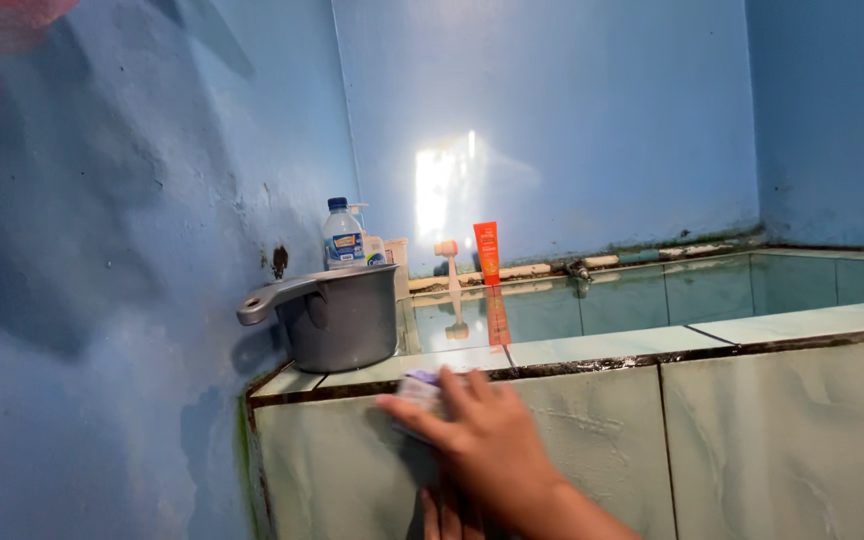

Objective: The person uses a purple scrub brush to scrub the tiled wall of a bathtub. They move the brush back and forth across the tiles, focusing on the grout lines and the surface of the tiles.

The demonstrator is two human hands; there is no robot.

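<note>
My right hand (482,445) reaches in from the bottom edge and lies flat against the pale green tiled wall (752,440) of a water basin, just under its top ledge. Its fingers point up and left and press a small white and purple sponge (418,386) onto the tile at the ledge's edge. The thumb hangs down below the palm. Most of the sponge is hidden under the fingers. My left hand is out of sight.
A grey plastic dipper (337,318) with a long handle stands on the ledge's left corner. Behind it are a water bottle (343,235), a toothbrush (449,262) and an orange tube (488,252). Blue painted walls enclose the basin, with water (612,300) inside.
</note>
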